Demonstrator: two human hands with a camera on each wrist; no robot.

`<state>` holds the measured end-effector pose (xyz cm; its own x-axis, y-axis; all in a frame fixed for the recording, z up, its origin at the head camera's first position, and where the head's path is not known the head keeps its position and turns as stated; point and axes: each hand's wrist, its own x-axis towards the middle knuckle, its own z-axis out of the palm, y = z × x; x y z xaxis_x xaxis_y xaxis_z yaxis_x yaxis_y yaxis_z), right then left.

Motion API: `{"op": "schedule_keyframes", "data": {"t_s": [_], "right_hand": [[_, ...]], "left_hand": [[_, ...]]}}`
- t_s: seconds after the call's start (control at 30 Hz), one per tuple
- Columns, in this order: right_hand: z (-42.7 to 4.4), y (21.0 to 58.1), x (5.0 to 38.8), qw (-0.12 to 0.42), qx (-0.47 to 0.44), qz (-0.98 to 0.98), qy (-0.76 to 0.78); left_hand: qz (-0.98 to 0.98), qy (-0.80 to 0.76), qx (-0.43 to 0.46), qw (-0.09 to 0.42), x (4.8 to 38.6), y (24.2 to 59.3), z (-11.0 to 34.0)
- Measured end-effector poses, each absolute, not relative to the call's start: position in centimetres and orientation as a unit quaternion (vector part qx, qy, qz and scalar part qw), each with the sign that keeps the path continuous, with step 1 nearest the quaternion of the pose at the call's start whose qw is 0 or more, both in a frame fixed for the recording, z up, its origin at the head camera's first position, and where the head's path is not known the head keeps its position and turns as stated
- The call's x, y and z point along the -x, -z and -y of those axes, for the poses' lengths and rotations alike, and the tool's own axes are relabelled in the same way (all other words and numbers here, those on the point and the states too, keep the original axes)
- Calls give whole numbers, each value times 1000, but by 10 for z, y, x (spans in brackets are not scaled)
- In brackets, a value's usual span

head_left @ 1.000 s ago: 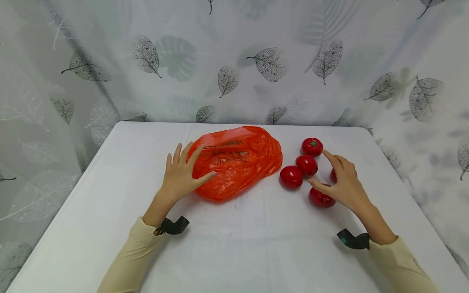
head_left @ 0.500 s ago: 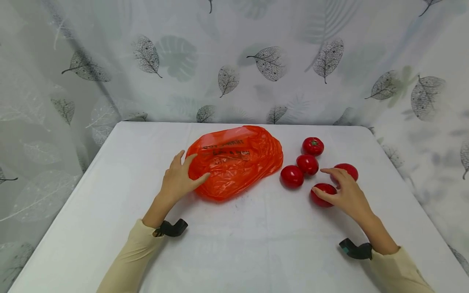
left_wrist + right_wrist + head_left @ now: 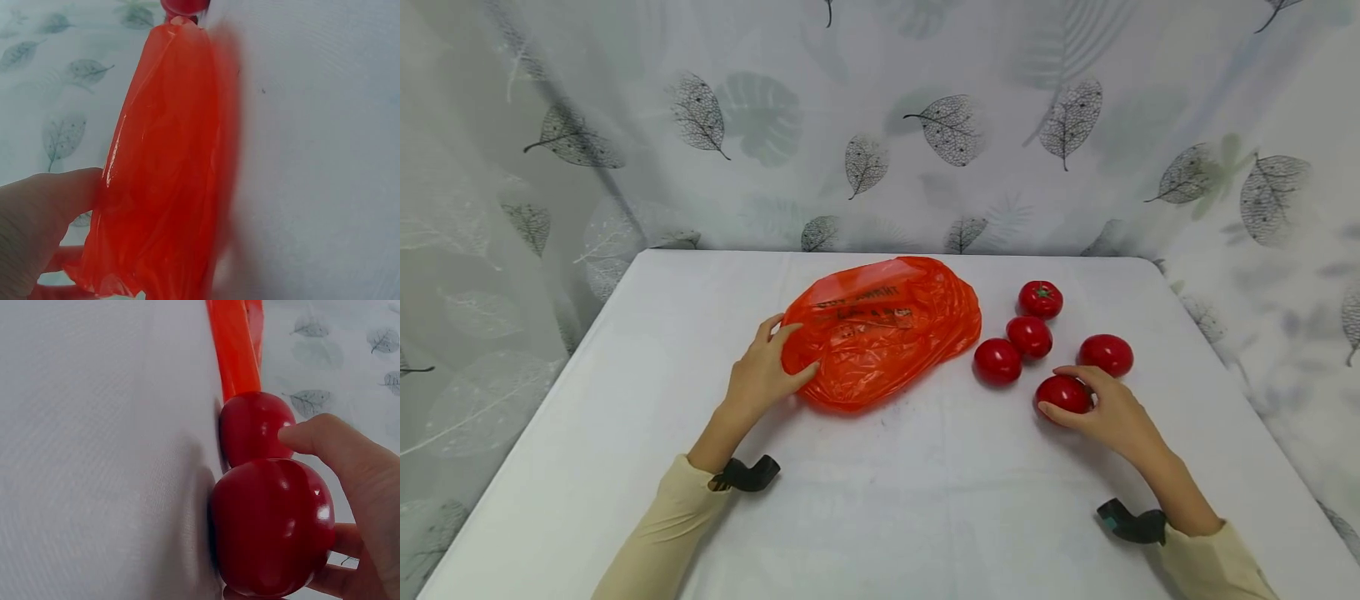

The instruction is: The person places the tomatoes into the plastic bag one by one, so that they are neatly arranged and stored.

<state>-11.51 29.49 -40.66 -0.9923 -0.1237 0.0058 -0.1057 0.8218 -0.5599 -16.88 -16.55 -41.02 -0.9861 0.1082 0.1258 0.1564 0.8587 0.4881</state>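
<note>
1. On my feed, the right hand (image 3: 1116, 417) has thumb and fingers curled about the near tomato (image 3: 1066, 392), parted roughly as wide as the fruit; how firmly they press I cannot tell.
2. That tomato sits on the white table (image 3: 910, 517), toward the right, nearest of five. Its skin looks slick, so I'd seat the thumb low on the near side, fingers low on the far side, and squeeze evenly.
3. I'd take any lift straight up first, with no sideways drag.
4. The right tomato (image 3: 1106, 356) lies just beyond the fingers; whether they touch it, I cannot tell. I judge it the easiest to nudge.
5. To the left, the left tomato (image 3: 997, 362) and middle tomato (image 3: 1029, 337) lie close together, the stemmed tomato (image 3: 1041, 300) beyond them. Two of these stand between the right hand and the orange bag (image 3: 880, 333), so a low sweep that way would probably roll one.
6. The left hand (image 3: 760, 373) has bent fingers and thumb spread about the bag's left end; I cannot tell if it pinches the film. The plastic looks thin and crumpled, so I'd keep pressure light there.
7. A leaf-print curtain (image 3: 880, 200) hangs past the far edge.
</note>
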Motion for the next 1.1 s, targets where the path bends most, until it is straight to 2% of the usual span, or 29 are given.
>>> {"op": "schedule_keyframes", "data": {"t_s": [0.3, 0.73, 1.1], "right_hand": [[-295, 408, 118, 14, 69, -949, 309], [-293, 408, 118, 12, 61, -949, 308], [-291, 406, 115, 3, 57, -945, 324]], "left_hand": [[961, 256, 75, 65, 167, 415, 166], [961, 258, 75, 59, 166, 412, 165], [959, 256, 87, 80, 166, 413, 165]]}}
